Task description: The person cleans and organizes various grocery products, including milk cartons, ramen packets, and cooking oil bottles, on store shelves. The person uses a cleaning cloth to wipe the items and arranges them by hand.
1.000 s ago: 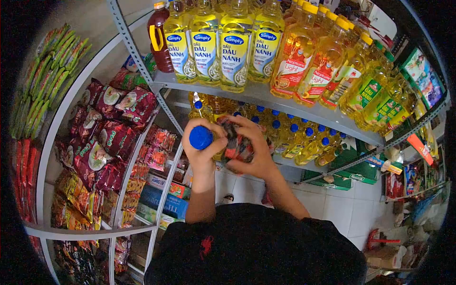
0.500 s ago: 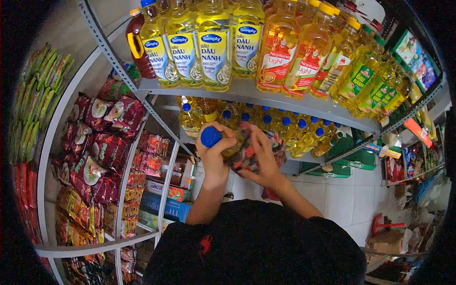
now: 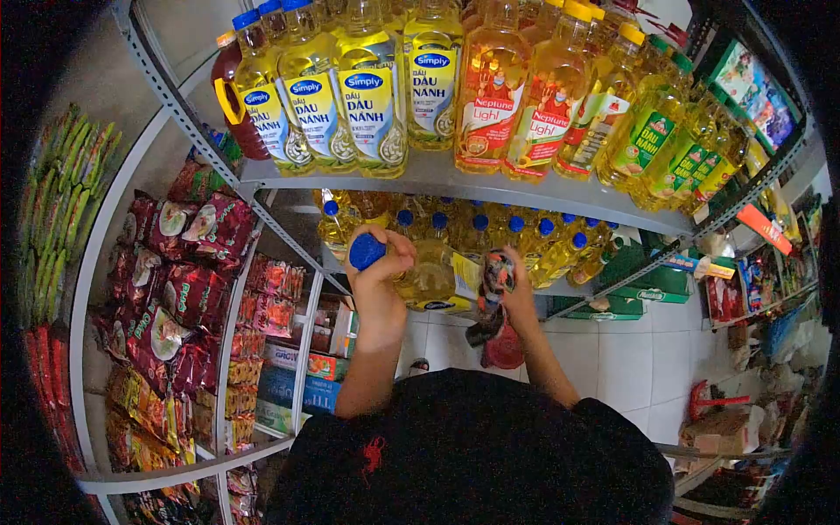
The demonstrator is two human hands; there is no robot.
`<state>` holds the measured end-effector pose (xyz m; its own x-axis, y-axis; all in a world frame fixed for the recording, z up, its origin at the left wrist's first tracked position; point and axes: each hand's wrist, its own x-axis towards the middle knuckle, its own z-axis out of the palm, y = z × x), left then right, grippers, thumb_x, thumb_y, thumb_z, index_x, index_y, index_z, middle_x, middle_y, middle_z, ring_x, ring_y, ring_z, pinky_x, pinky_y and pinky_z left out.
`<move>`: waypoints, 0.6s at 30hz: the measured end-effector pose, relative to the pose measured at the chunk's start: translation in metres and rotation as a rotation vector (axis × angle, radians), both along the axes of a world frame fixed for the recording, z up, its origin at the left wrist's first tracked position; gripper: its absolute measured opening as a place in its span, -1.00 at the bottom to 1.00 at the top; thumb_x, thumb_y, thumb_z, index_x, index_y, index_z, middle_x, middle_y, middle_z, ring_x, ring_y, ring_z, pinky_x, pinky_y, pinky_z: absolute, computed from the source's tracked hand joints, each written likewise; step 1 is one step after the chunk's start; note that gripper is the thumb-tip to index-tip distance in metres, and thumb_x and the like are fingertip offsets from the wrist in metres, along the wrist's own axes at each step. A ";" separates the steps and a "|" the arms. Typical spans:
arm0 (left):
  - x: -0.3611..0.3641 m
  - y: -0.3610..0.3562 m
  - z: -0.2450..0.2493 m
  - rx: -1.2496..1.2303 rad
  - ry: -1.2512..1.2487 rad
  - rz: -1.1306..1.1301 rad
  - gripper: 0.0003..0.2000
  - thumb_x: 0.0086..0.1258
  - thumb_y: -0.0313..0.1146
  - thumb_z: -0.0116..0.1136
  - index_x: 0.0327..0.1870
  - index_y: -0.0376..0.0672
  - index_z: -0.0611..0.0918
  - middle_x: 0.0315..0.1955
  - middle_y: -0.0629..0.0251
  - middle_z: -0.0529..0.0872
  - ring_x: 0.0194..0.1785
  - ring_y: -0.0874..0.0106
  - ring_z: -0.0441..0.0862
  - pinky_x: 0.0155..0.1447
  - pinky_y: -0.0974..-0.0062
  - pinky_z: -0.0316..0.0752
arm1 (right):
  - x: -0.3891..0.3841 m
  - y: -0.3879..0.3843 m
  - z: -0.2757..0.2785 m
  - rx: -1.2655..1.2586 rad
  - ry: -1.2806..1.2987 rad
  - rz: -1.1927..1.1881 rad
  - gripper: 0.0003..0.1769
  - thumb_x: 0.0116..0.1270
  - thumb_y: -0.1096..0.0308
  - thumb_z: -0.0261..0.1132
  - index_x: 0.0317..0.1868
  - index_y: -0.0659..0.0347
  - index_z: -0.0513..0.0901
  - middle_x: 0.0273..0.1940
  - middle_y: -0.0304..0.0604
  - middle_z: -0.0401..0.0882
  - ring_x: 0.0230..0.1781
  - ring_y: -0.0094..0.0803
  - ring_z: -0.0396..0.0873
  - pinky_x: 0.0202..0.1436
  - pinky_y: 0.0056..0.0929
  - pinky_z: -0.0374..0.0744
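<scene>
**Oil bottle [image 3: 430,271] gripped at the neck, with a cloth [image 3: 498,275] near its base**

The bottle is held on a tilt, its neck enclosed by the curled fingers of the left hand [image 3: 385,284], just below the blue cap [image 3: 367,252]. This hold is probably favoured because a narrow neck is encircled more readily than a wide body; the body, extending to the right of these fingers, is thereby left largely uncovered. The cloth is gripped in a loose bunch by the fingers of the right hand [image 3: 521,302], with a dark end hanging below them. Whether the base is touched by the cloth cannot be told. The bottle's body is thus placed between the two sets of fingers, where either end can be reached.

Above and beyond the fingers, large bottles [image 3: 372,109] are stood upright on the upper shelf [image 3: 420,182], their labels turned outward, presumably for easy reading. Behind the fingers, at a lower level, blue-capped bottles [image 3: 556,262] are packed in close rows, likely to save room.
</scene>
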<state>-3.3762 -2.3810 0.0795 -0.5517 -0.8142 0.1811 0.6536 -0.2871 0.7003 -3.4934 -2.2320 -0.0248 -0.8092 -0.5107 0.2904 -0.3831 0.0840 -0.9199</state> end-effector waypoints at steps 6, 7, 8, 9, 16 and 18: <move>-0.005 0.010 -0.004 -0.112 -0.087 -0.137 -0.69 -0.35 -0.65 0.07 -0.47 -0.20 0.37 -0.63 0.21 0.47 -0.47 0.37 0.45 -0.28 0.52 0.34 | 0.001 -0.012 0.033 -0.029 -0.015 0.549 0.06 -0.36 0.20 0.51 0.22 0.20 0.17 0.17 -0.06 0.24 0.19 -0.25 0.22 0.25 -0.34 0.16; -0.007 0.012 -0.005 -0.127 -0.095 -0.200 -0.69 -0.36 -0.65 0.06 -0.47 -0.20 0.37 -0.64 0.21 0.47 -0.48 0.36 0.45 -0.27 0.52 0.35 | 0.004 -0.016 0.049 -0.031 -0.018 0.544 0.06 -0.36 0.20 0.51 0.22 0.20 0.17 0.17 -0.06 0.24 0.19 -0.25 0.22 0.25 -0.34 0.16; -0.008 0.014 -0.005 -0.136 -0.091 -0.189 -0.67 -0.40 -0.66 0.05 -0.47 -0.20 0.38 -0.65 0.22 0.46 -0.50 0.36 0.44 -0.28 0.52 0.35 | 0.006 -0.018 0.065 0.005 0.103 0.566 0.07 -0.38 0.20 0.52 0.22 0.19 0.17 0.17 -0.04 0.24 0.20 -0.21 0.22 0.25 -0.34 0.16; -0.009 0.013 -0.004 -0.136 -0.090 -0.192 -0.67 -0.40 -0.66 0.05 -0.47 -0.20 0.38 -0.65 0.22 0.46 -0.50 0.36 0.44 -0.28 0.52 0.35 | 0.007 -0.018 0.075 0.041 0.224 0.589 0.07 -0.39 0.20 0.52 0.22 0.19 0.16 0.17 -0.02 0.23 0.20 -0.17 0.22 0.26 -0.33 0.16; -0.007 -0.011 -0.002 -0.081 0.001 -0.214 -0.64 -0.44 -0.65 0.05 -0.47 -0.19 0.37 -0.66 0.21 0.45 -0.50 0.36 0.43 -0.28 0.49 0.35 | -0.007 0.009 0.016 0.218 0.034 0.518 0.13 -0.46 0.09 0.54 0.21 0.19 0.18 0.12 0.04 0.29 0.18 -0.09 0.24 0.22 -0.26 0.22; -0.007 -0.009 -0.004 -0.136 -0.074 -0.233 -0.65 -0.43 -0.66 0.07 -0.46 -0.19 0.38 -0.64 0.22 0.47 -0.49 0.38 0.45 -0.27 0.52 0.36 | -0.009 0.000 0.028 0.253 0.094 0.551 0.14 -0.45 0.08 0.54 0.21 0.19 0.16 0.11 0.05 0.29 0.17 -0.08 0.25 0.21 -0.25 0.23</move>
